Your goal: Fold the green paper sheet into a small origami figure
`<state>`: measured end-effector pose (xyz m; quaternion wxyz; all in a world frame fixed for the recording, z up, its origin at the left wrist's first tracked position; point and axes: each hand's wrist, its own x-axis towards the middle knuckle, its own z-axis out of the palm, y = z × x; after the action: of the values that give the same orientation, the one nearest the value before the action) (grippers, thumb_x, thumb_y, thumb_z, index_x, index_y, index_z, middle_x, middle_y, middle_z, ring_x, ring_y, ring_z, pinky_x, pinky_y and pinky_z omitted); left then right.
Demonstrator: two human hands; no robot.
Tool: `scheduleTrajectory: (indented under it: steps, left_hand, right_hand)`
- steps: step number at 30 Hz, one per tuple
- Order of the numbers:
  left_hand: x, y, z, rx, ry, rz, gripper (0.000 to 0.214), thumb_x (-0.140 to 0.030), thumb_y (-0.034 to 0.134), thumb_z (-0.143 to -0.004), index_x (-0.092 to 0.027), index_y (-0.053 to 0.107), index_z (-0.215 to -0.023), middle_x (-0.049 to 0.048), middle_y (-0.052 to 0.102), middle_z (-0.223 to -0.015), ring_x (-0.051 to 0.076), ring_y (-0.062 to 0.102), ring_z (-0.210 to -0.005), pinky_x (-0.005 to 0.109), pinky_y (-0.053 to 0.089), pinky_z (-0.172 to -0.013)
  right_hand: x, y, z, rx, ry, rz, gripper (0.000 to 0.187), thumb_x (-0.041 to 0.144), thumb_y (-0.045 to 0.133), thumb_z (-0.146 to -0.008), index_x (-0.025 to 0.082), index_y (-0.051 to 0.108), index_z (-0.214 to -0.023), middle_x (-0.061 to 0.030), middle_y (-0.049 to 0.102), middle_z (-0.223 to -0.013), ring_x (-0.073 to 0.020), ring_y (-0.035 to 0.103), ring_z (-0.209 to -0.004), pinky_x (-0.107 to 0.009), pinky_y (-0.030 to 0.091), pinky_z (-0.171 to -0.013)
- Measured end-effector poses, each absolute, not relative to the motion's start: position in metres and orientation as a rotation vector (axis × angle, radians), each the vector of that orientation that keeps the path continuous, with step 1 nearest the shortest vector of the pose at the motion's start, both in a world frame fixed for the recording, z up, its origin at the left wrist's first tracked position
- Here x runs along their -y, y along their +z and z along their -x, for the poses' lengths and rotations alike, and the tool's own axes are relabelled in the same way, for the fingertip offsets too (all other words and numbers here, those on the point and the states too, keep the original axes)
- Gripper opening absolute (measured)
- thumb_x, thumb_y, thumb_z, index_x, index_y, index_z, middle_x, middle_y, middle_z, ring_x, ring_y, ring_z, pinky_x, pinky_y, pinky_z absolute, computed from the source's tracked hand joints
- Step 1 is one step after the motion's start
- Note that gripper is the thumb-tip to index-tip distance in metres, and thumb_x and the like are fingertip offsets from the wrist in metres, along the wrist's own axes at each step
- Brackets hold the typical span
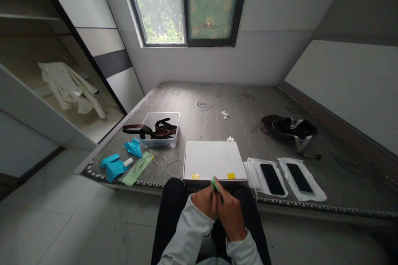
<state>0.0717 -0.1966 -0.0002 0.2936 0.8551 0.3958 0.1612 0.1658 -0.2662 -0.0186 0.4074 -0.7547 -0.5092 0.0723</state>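
Note:
Both of my hands are together over my lap, just in front of the mattress edge. My left hand (203, 202) and my right hand (230, 212) have their fingers closed on a small folded green paper (215, 184) that sticks up between them. A dark thin thing shows by my right fingers; I cannot make it out. Right beyond my hands lies a white board (213, 159) with two small yellow scraps (231, 175) near its front edge.
On the bare mattress (217, 107): a clear box (163, 130) holding dark belts, blue folded papers (115, 166), a green paper strip (137, 169), a white cable (168, 165), two phones (271, 179) in white wrappers, a black headset (289, 128). An open wardrobe with cloth (70, 87) stands left.

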Motion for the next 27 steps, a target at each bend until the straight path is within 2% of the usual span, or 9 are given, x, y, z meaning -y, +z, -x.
scheduleTrajectory:
  steps: [4,6,10,12,14,17,22,27]
  left_hand:
    - [0.196,-0.004,-0.071,-1.108,0.476,-2.232,0.049,-0.025,0.044,-0.089,-0.016,0.059,-0.135,0.0132,0.078,-0.085,0.022,0.074,-0.071,0.025,0.052,-0.064]
    - [0.193,-0.005,-0.07,-1.108,0.52,-2.177,0.053,-0.023,0.044,-0.087,-0.015,0.055,-0.139,0.0135,0.078,-0.09,0.022,0.074,-0.072,0.026,0.053,-0.066]
    - [0.185,-0.003,-0.065,-0.977,0.738,-1.94,0.054,-0.016,0.041,-0.081,-0.02,0.065,-0.129,0.0081,0.073,-0.117,0.019,0.073,-0.091,0.024,0.055,-0.077]
    - [0.182,-0.001,-0.063,-0.927,0.757,-1.809,0.049,-0.016,0.042,-0.077,-0.021,0.072,-0.115,0.005,0.075,-0.111,0.018,0.072,-0.089,0.023,0.054,-0.075]
    - [0.18,0.001,-0.062,-0.901,0.73,-1.708,0.042,-0.017,0.044,-0.074,-0.019,0.077,-0.099,0.0042,0.078,-0.096,0.018,0.07,-0.08,0.022,0.052,-0.07]
    - [0.179,0.001,-0.062,-0.863,0.726,-1.617,0.036,-0.018,0.044,-0.073,-0.017,0.077,-0.086,0.004,0.077,-0.084,0.016,0.066,-0.071,0.023,0.049,-0.068]
    - [0.176,-0.001,-0.061,-0.728,0.713,-1.601,0.031,-0.021,0.046,-0.074,-0.016,0.075,-0.084,0.0039,0.074,-0.079,0.017,0.064,-0.073,0.024,0.046,-0.068]
    - [0.168,-0.003,-0.055,-0.524,0.625,-1.512,0.034,-0.026,0.057,-0.075,-0.015,0.075,-0.101,0.0068,0.076,-0.095,0.021,0.066,-0.087,0.027,0.049,-0.078]
  right_hand:
    - [0.267,-0.013,-0.165,1.257,0.192,1.899,0.045,0.016,0.04,-0.093,0.022,0.063,-0.131,-0.0075,0.074,-0.114,-0.0215,0.075,-0.092,-0.028,0.06,-0.082]
    - [0.268,-0.009,-0.166,1.216,0.196,1.893,0.045,0.017,0.04,-0.091,0.023,0.066,-0.128,-0.0069,0.074,-0.113,-0.022,0.074,-0.095,-0.028,0.06,-0.083]
    - [0.271,0.001,-0.172,1.072,0.251,1.863,0.044,0.019,0.043,-0.086,0.024,0.07,-0.121,-0.0061,0.075,-0.112,-0.0223,0.075,-0.094,-0.026,0.059,-0.08]
    - [0.273,0.004,-0.177,0.983,0.328,1.819,0.041,0.02,0.046,-0.085,0.022,0.073,-0.116,-0.0063,0.076,-0.108,-0.0217,0.075,-0.087,-0.025,0.059,-0.074]
    - [0.276,0.007,-0.182,0.909,0.418,1.763,0.036,0.022,0.049,-0.084,0.02,0.075,-0.11,-0.007,0.078,-0.102,-0.0217,0.074,-0.083,-0.024,0.058,-0.07]
    - [0.278,0.01,-0.188,0.863,0.557,1.669,0.032,0.025,0.053,-0.085,0.018,0.076,-0.107,-0.0083,0.077,-0.103,-0.023,0.073,-0.088,-0.026,0.057,-0.072]
    - [0.282,0.016,-0.196,0.919,0.756,1.504,0.034,0.021,0.059,-0.082,0.02,0.073,-0.113,-0.0102,0.071,-0.119,-0.0251,0.068,-0.105,-0.032,0.055,-0.087]
    - [0.29,0.023,-0.206,0.996,0.919,1.39,0.046,0.032,0.072,-0.08,0.023,0.067,-0.125,-0.0126,0.062,-0.132,-0.0269,0.06,-0.119,-0.035,0.051,-0.098]
